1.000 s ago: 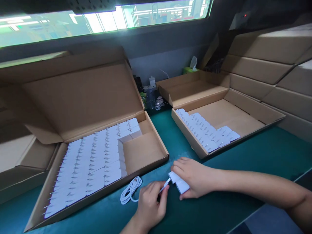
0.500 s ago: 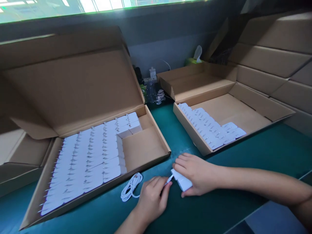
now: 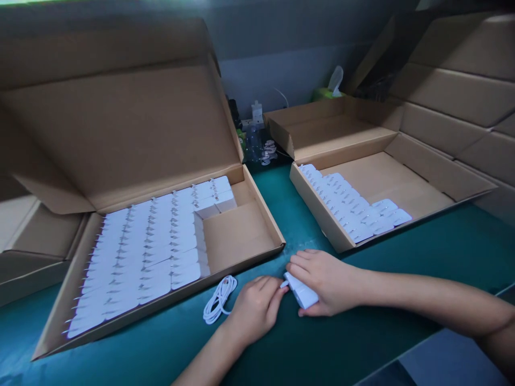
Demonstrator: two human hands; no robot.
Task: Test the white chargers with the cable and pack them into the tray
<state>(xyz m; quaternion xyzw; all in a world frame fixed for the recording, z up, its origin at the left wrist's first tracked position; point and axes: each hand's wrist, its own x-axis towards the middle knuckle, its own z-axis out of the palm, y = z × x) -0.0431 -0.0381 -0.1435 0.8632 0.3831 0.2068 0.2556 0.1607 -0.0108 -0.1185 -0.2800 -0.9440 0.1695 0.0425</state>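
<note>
Gripping a white charger (image 3: 301,292) on the green table (image 3: 362,343), the right hand (image 3: 328,281) steadies it against the closed left hand (image 3: 257,305) pinching its end, where a slipped grip could knock it into the nearby cardboard box (image 3: 241,262).

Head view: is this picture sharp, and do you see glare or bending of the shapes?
Head view: the light is rather dim, with glare only from a thin window strip at the top edge; the wide lens bends the cardboard box edges; the white chargers look slightly soft; the left hand and right hand look fairly clear.
</note>
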